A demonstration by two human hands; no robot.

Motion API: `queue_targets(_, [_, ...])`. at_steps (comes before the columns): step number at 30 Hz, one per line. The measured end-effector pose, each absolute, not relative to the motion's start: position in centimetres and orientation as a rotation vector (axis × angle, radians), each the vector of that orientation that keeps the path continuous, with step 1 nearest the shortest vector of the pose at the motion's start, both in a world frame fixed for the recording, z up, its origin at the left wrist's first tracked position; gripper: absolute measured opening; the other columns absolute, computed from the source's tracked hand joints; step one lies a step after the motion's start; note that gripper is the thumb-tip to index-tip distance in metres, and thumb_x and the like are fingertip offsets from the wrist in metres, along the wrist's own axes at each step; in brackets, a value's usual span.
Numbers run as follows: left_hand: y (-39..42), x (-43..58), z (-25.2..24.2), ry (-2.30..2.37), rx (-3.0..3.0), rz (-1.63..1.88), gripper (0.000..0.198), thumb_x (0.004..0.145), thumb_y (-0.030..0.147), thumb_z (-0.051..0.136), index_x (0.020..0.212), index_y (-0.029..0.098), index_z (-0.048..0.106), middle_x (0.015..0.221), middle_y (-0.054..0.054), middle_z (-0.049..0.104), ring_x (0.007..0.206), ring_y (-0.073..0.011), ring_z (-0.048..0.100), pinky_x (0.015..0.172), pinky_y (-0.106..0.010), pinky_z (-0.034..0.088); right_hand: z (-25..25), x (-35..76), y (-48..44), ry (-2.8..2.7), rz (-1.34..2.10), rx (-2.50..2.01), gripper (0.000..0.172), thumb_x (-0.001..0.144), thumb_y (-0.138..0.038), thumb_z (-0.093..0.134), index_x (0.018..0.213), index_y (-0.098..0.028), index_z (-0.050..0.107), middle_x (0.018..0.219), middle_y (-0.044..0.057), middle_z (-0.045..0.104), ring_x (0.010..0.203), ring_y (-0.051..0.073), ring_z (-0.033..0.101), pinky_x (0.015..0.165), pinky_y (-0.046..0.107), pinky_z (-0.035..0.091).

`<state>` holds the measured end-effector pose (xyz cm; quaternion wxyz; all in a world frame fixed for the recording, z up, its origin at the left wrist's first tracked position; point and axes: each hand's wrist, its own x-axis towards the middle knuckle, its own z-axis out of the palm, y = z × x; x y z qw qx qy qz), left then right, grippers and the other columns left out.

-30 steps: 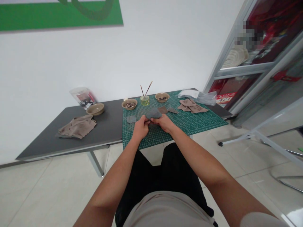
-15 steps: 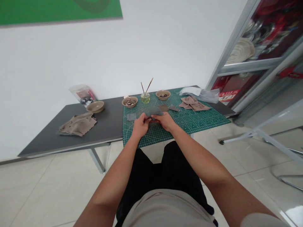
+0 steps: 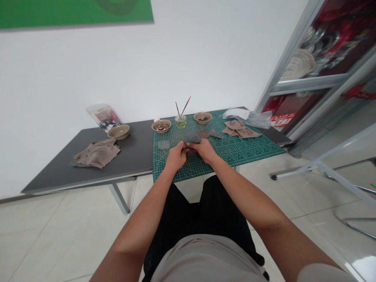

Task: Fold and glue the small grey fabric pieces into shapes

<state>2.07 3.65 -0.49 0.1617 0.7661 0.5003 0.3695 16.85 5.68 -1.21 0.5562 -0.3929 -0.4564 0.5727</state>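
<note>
My left hand [image 3: 177, 154] and my right hand [image 3: 205, 150] meet over the front of the green cutting mat [image 3: 243, 150]. Between them they pinch a grey piece of sandpaper or cloth [image 3: 192, 137]; its exact kind is hard to tell. Both hands have their fingers closed on its near edge, and whatever lies under the fingertips is hidden. Left of my hands a pale grey square [image 3: 163, 145] lies flat on the mat. Just beyond my right hand are a brown square [image 3: 202, 134] and a small dark packet [image 3: 216, 134].
Behind stand a bowl of dark pieces [image 3: 202, 118], a glass jar [image 3: 180, 122] holding two thin sticks, and another filled bowl [image 3: 161, 126]. A brown cloth [image 3: 241, 129] and plastic bag [image 3: 258, 118] lie right. Leftward are an olive bowl [image 3: 118, 132], a cloth [image 3: 96, 153] and a clear tub [image 3: 103, 116].
The grey piece has tilted slightly between my hands, and its top edge looks more rounded. My fingers have shifted a little while keeping hold; the things on the table stay put.
</note>
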Motion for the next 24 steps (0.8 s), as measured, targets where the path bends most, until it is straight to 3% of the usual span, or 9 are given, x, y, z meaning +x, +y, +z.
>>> queue_targets(4, [3.8, 2.0, -0.5, 1.483, 2.111, 1.127, 0.016, 0.084, 0.022, 0.054, 0.07, 0.022, 0.046, 0.064, 0.001, 0.056, 0.063, -0.016, 0.054, 0.061, -0.027, 0.037, -1.0, 17.1, 5.4, -1.063, 1.415, -0.881, 0.03, 0.052, -0.03, 0.084, 0.075, -0.015, 0.071, 0.074, 0.002, 0.071, 0.069, 0.016, 0.064, 0.075, 0.035, 0.053])
queue_targets(11, [3.8, 2.0, -0.5, 1.388, 2.16, 1.068, 0.016, 0.084, 0.024, 0.055, 0.072, 0.022, 0.045, 0.065, 0.002, 0.057, 0.062, -0.0149, 0.052, 0.061, -0.027, 0.036, -1.4, 16.8, 5.7, -1.079, 1.299, -0.952, 0.029, 0.057, -0.034, 0.082, 0.074, -0.014, 0.07, 0.071, 0.003, 0.07, 0.06, 0.014, 0.06, 0.06, 0.028, 0.049])
queue_targets(14, [4.0, 1.9, -0.6, 1.379, 2.07, 1.099, 0.017, 0.085, 0.029, 0.056, 0.073, 0.021, 0.046, 0.066, 0.002, 0.058, 0.062, -0.0143, 0.053, 0.062, -0.026, 0.038, -1.8, 16.6, 6.4, -1.086, 1.227, -0.989, 0.029, 0.062, -0.037, 0.078, 0.08, -0.014, 0.07, 0.077, 0.006, 0.072, 0.064, 0.016, 0.063, 0.063, 0.031, 0.052])
queue_targets(19, [4.8, 1.1, -0.8, 1.381, 1.723, 1.436, 0.025, 0.085, 0.037, 0.056, 0.072, 0.022, 0.042, 0.063, 0.004, 0.053, 0.058, -0.0111, 0.051, 0.059, -0.024, 0.041, -1.5, 17.9, 7.0, -1.425, 0.769, -1.247, 0.027, 0.084, -0.022, 0.055, 0.105, -0.017, 0.071, 0.101, 0.01, 0.073, 0.091, 0.024, 0.067, 0.087, 0.042, 0.05])
queue_targets(22, [5.4, 0.7, -1.1, 1.322, 1.451, 1.736, 0.024, 0.089, 0.041, 0.048, 0.078, 0.024, 0.036, 0.064, 0.006, 0.049, 0.054, -0.0096, 0.05, 0.056, -0.023, 0.043, -1.0, 18.6, 5.9, -1.92, 0.39, -1.291, 0.042, 0.085, -0.01, 0.047, 0.12, -0.02, 0.067, 0.13, 0.009, 0.064, 0.119, 0.027, 0.056, 0.103, 0.045, 0.039])
queue_targets(24, [5.6, 0.7, -1.2, 1.261, 1.386, 1.809, 0.024, 0.089, 0.04, 0.05, 0.078, 0.023, 0.036, 0.066, 0.006, 0.051, 0.055, -0.0092, 0.052, 0.056, -0.023, 0.045, -0.8, 18.6, 4.9, -2.191, 0.267, -1.28, 0.045, 0.085, -0.009, 0.047, 0.125, -0.02, 0.065, 0.139, 0.008, 0.057, 0.126, 0.028, 0.05, 0.105, 0.047, 0.034])
